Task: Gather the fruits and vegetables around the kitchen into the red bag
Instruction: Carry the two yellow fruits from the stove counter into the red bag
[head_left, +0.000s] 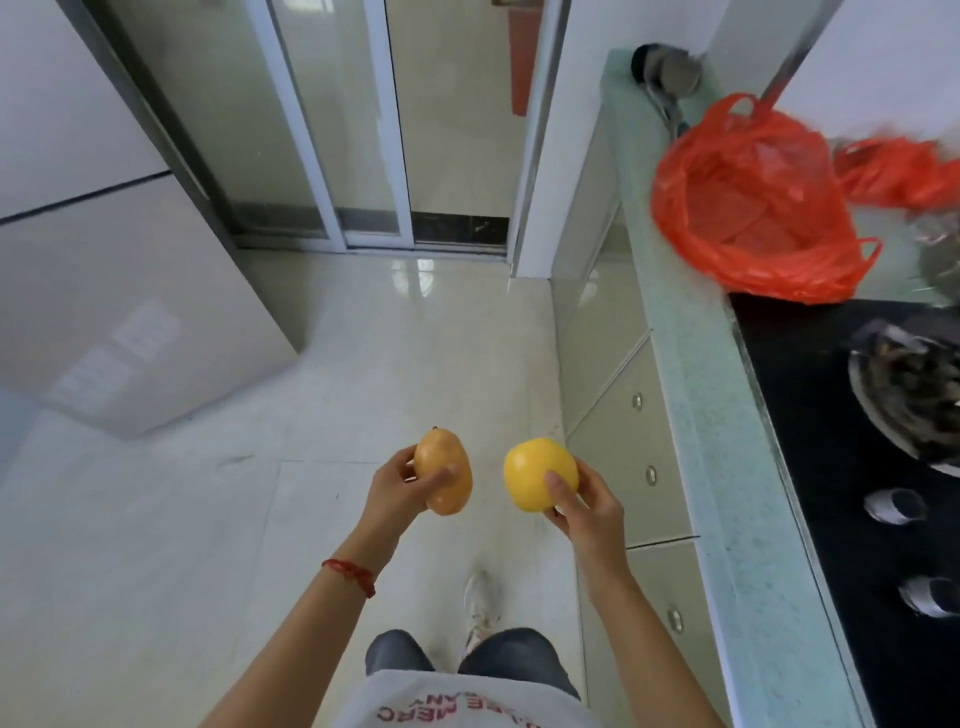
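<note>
My left hand (397, 491) grips an orange-yellow mango (443, 472), held out over the floor at waist height. Beside it, my right hand (584, 506) holds a round yellow fruit (537, 470). The two fruits are a short gap apart. The red plastic bag (748, 202) stands open on the pale green counter (691, 364) at the upper right, well ahead of both hands. Its mouth faces me and the inside looks empty. A second piece of red plastic (893, 166) lies just behind it.
A black gas hob (831, 441) with two knobs and a burner fills the counter at the right. Cabinet doors (618, 415) run below the counter. A sliding glass door (332, 130) closes the far end. A large grey appliance (104, 286) stands at left.
</note>
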